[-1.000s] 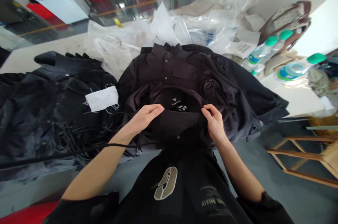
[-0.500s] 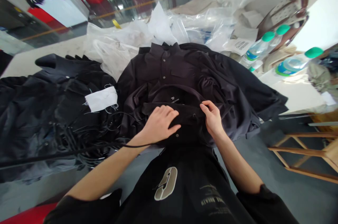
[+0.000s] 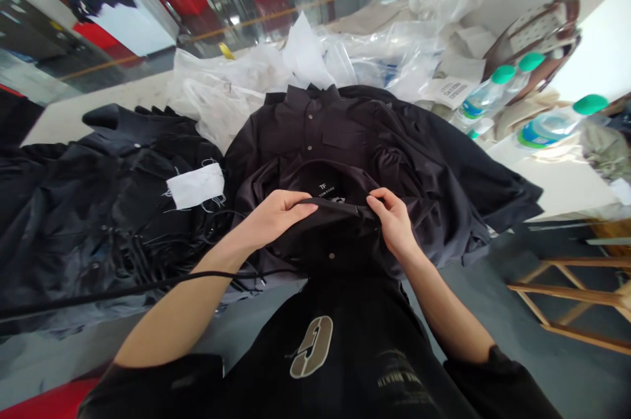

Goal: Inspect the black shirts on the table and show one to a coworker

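A dark jacket [image 3: 340, 231] with a stand-up collar and snap buttons lies in front of me, its lower part folded towards me. The near edge is lifted into an opening, with a printed brand label [image 3: 324, 190] showing inside. My left hand [image 3: 277, 216] grips that edge on the left, thumb on top and the other fingertips partly hidden behind the cloth. On the right, my right hand [image 3: 394, 220] pinches the same edge between thumb and fingers. More dark cloth lies under and to the right of the jacket.
To the left, a pile of dark garments [image 3: 59, 202] carries a white cloth scrap [image 3: 196, 186] with loose threads. Plastic bags [image 3: 217, 87] lie behind the jacket. Water bottles [image 3: 552, 124] and a bag [image 3: 537, 31] stand at the right. A wooden stool [image 3: 576, 294] is on the floor, right.
My left hand has gone from lying on the cloth to gripping the edge, farther left and higher. The edge is raised more. My right hand keeps its pinch.
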